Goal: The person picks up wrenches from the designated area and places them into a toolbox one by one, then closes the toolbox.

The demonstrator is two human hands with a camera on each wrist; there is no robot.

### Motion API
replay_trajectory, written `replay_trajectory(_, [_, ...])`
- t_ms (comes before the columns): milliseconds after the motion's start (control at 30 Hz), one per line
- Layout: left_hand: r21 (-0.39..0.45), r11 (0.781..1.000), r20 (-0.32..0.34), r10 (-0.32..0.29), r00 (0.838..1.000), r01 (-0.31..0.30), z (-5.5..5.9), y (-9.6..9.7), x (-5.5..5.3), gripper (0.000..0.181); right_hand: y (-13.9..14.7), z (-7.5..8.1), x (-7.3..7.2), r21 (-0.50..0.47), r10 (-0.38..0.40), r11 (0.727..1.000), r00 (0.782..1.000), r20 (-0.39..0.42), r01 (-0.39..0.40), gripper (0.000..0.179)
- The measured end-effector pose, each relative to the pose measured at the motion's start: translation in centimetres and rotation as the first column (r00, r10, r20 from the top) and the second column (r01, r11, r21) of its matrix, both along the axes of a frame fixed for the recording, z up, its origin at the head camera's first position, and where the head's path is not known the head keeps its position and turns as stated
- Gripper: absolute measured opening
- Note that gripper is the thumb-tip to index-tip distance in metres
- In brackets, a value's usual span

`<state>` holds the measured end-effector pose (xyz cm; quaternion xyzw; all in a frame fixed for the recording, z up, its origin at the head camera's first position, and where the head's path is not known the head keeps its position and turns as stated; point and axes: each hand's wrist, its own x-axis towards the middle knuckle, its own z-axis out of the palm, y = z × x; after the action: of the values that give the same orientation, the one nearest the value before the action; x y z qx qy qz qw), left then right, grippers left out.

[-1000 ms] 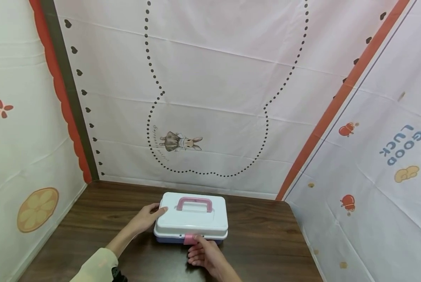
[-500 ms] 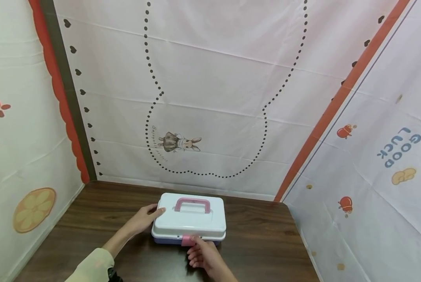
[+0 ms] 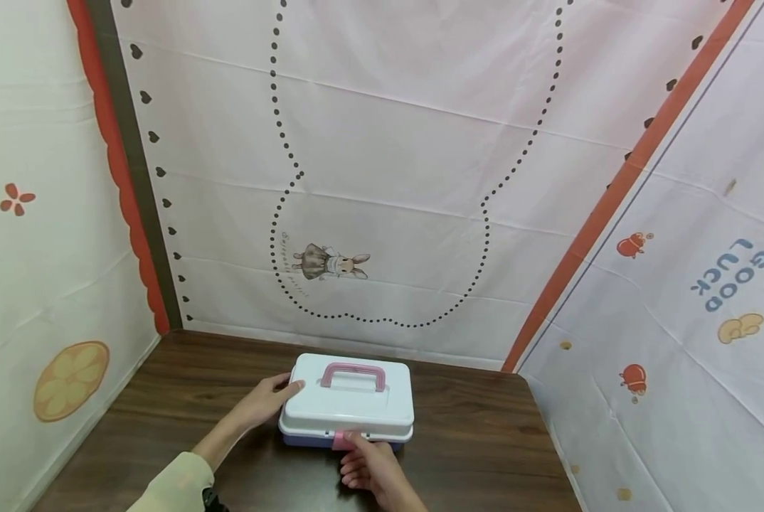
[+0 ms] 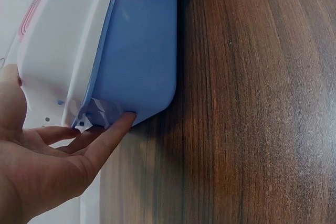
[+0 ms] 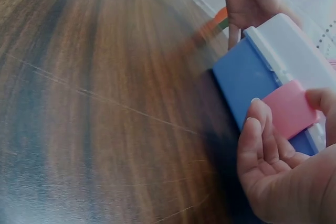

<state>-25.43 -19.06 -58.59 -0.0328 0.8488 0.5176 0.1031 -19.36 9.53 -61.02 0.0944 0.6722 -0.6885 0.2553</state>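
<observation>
A plastic carry case with a white lid (image 3: 356,412), a blue base (image 4: 142,45) and a pink handle (image 3: 354,367) rests on the table, its lid down. My left hand (image 3: 260,404) grips its left end, thumb on the lid's edge and fingertips against the end wall of the base. At the front, my right hand (image 3: 378,469) has its thumb on the top edge of the pink latch (image 5: 290,109). The other fingers of that hand curl in front of the latch, close to its lower edge. The inside of the case is hidden.
The dark wood-grain table (image 3: 478,441) extends around the case. Behind it hangs a white printed cloth (image 3: 388,213); similar cloths flank the left and right sides.
My right thumb has shifted slightly left, covering more of the latch. The left hand keeps its grip, and the case stays in place while the head view drifts a little.
</observation>
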Motion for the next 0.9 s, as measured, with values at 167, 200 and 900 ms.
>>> replay_trajectory(167, [-0.011, 1.000, -0.005, 0.006, 1.000, -0.006, -0.2, -0.1, 0.0, 0.102, -0.2, -0.5, 0.2, -0.031, -0.026, 0.999, 1.000, -0.016, 0.025, 0.058])
replay_trajectory(200, [-0.012, 1.000, -0.002, 0.011, 1.000, -0.011, -0.2, -0.1, 0.0, 0.102, -0.2, -0.6, 0.2, -0.042, -0.030, 0.999, 0.999, -0.025, 0.029, 0.057])
replay_trajectory(900, [0.017, 1.000, -0.003, 0.000, 1.000, 0.000, -0.5, -0.1, -0.9, 0.100, -0.7, -1.3, 0.2, -0.096, -0.076, 0.993, 0.992, -0.096, 0.067, 0.055])
